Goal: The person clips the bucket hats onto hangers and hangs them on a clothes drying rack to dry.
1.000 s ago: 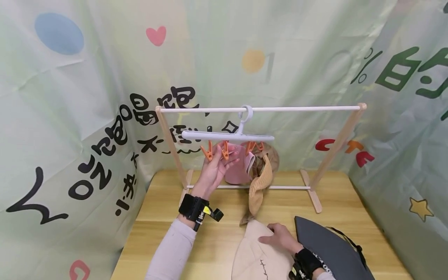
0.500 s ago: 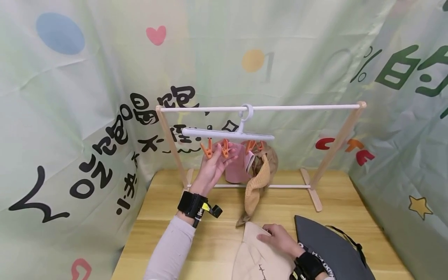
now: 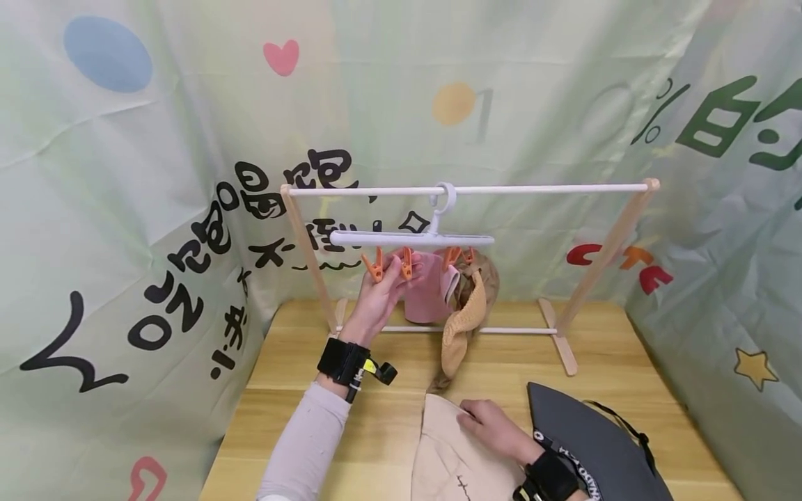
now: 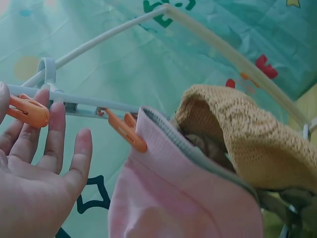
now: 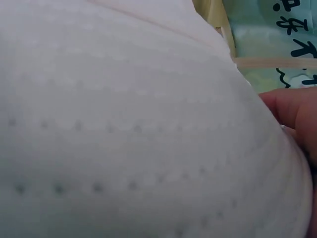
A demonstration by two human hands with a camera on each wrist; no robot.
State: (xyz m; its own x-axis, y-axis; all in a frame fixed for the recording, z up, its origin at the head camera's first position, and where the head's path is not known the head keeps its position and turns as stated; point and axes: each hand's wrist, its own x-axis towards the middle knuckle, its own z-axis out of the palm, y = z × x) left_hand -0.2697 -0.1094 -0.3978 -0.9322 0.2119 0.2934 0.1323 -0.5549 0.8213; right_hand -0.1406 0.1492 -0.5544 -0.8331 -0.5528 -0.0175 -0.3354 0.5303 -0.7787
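Observation:
My left hand (image 3: 380,292) is up at the white hanger (image 3: 401,239), pinching one of its orange clips (image 4: 30,112) between thumb and fingers. Another orange clip (image 3: 374,266) hangs just left of it. Beside the hand, a pink cloth hat (image 4: 183,198) is held by a further clip (image 4: 128,131); a tan knitted hat (image 3: 460,337) hangs to its right. Low at the front, my right hand (image 3: 495,430) grips the upper edge of a beige hat (image 3: 457,463). In the right wrist view its pale, dotted fabric (image 5: 138,148) fills most of the picture.
The hanger hooks over the white top bar (image 3: 539,188) of a wooden-legged rack (image 3: 601,261) on a wooden table (image 3: 288,417). A dark grey hat (image 3: 595,445) with a black strap lies right of the right hand. Printed curtains (image 3: 376,83) enclose the table.
The right hand has shifted slightly left, carrying the beige hat's upper edge left with it. My left hand stays at the same clip. The tan hat sways a little.

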